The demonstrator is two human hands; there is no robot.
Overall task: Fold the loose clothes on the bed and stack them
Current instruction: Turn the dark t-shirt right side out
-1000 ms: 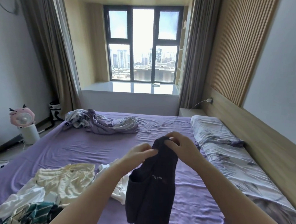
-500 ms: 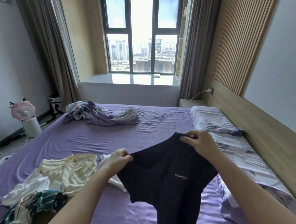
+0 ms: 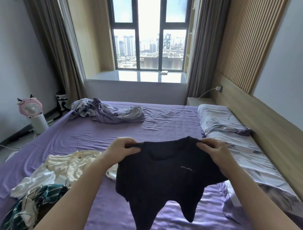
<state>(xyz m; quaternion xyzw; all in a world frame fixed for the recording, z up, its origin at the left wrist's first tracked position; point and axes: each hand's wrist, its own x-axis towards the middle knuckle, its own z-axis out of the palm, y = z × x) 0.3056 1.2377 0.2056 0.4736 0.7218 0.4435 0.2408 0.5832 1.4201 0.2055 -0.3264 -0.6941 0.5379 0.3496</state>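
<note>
I hold a dark navy knit top (image 3: 160,180) with small white lettering spread out in the air above the purple bed (image 3: 164,126). My left hand (image 3: 125,148) pinches its left shoulder and my right hand (image 3: 212,149) pinches its right shoulder. The hem hangs down in uneven points, clear of the sheet. A loose pile of clothes lies on the bed at lower left: a cream garment (image 3: 72,165), a white one (image 3: 35,180) and a teal striped one (image 3: 38,202).
A crumpled purple and grey blanket (image 3: 108,111) lies at the far side of the bed. Floral pillows (image 3: 223,125) run along the wooden headboard on the right. A pink fan (image 3: 31,108) stands on the floor at left.
The top was bunched between my two close hands; they have moved apart and spread it wide by the shoulders, then lifted it level.
</note>
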